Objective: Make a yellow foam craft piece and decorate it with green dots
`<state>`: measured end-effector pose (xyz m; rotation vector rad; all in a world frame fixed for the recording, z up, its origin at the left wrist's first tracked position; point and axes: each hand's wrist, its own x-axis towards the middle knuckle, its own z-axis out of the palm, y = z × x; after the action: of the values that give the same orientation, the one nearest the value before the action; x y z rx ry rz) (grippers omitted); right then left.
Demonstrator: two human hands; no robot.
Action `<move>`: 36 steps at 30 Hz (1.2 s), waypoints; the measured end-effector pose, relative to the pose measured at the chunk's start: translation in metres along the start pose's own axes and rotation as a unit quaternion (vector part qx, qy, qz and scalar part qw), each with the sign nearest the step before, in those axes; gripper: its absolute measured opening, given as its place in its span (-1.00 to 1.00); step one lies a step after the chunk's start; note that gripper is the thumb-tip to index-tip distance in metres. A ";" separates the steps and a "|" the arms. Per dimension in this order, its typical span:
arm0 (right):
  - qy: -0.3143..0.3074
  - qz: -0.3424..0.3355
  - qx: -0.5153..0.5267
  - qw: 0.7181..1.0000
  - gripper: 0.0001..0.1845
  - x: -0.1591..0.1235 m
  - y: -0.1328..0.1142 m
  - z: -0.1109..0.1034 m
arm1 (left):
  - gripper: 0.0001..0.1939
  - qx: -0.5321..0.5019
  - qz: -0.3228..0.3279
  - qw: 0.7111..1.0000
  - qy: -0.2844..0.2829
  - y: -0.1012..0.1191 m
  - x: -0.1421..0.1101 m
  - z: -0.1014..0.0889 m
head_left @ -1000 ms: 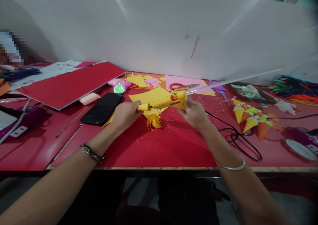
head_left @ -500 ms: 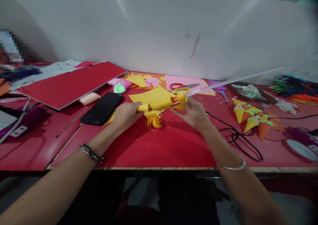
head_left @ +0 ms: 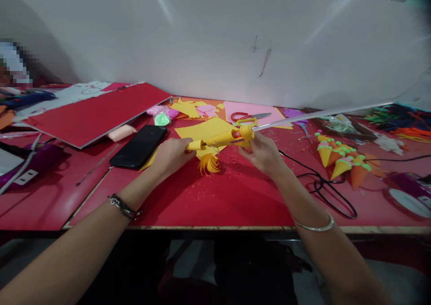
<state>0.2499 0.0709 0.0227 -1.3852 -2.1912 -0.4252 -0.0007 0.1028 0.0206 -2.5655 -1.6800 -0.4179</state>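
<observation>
Grey-white upright panel (head_left: pixel 202 35): rises behind everything, with a few thin dark marks on it.
Red tabletop (head_left: pixel 215 201): spans the view below the panel, sprinkled with tiny scraps near the middle.
Flat red rectangular board (head_left: pixel 101 114): on the far left part of the tabletop, its near edge raised.
Yellow plastic glue gun (head_left: pixel 222 138): held above the middle of the tabletop, nozzle toward the left, a long clear glue stick (head_left: pixel 313 114) projecting from its back end.
Yellow paper sheet (head_left: pixel 202 127): beyond the gun, partly covered by it.
Black rectangular phone (head_left: pixel 138 148): lying just beside the left hand (head_left: pixel 173 156).
Right hand (head_left: pixel 267 156): fingers curled around the gun's handle.
Left hand: thumb and fingers pinching a small yellow paper roll (head_left: pixel 194 146) at the nozzle; whether they touch cannot be told.
Yellow and orange paper cones (head_left: pixel 342 168): clustered on the right, topped with coloured balls.
Red-handled metal scissors (head_left: pixel 256 116): on a pink paper sheet (head_left: pixel 249 108) beyond the gun.
Fringed yellow paper curl (head_left: pixel 210 165): on the tabletop between the hands.
</observation>
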 end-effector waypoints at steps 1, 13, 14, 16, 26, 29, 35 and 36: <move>-0.002 0.003 0.002 1.000 -0.52 0.000 0.000 0.000 | -0.74 -0.004 0.003 1.000 0.000 0.000 0.000 0.000; 0.019 0.007 -0.007 1.000 -0.58 0.000 -0.005 0.000 | -0.74 -0.024 0.013 0.999 0.017 -0.004 0.002 0.004; 0.021 0.006 -0.006 1.000 -0.58 0.000 -0.005 0.000 | -0.74 -0.028 0.014 0.999 0.022 -0.004 0.002 0.005; 0.024 0.005 -0.004 1.000 -0.57 0.000 -0.006 0.001 | -0.75 -0.043 0.017 0.998 0.031 -0.005 0.002 0.007; 0.035 0.016 0.010 0.999 -0.56 0.002 -0.008 0.002 | -0.81 -0.160 0.023 0.986 0.048 0.000 0.000 0.005; 0.039 0.013 0.009 0.999 -0.56 0.002 -0.009 0.002 | -0.81 -0.176 0.024 0.983 0.048 0.001 0.001 0.005; 0.061 -0.003 0.018 0.998 -0.56 0.002 -0.009 0.006 | -0.80 -0.187 0.026 0.981 0.054 0.000 0.002 0.008; 0.066 -0.005 0.021 0.998 -0.57 0.002 -0.008 0.007 | -0.80 -0.187 0.029 0.981 0.052 0.000 0.002 0.008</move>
<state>0.2402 0.0723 0.0183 -1.2869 -2.0880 -0.4578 0.0015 0.1058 0.0138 -2.7728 -1.6194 -0.9263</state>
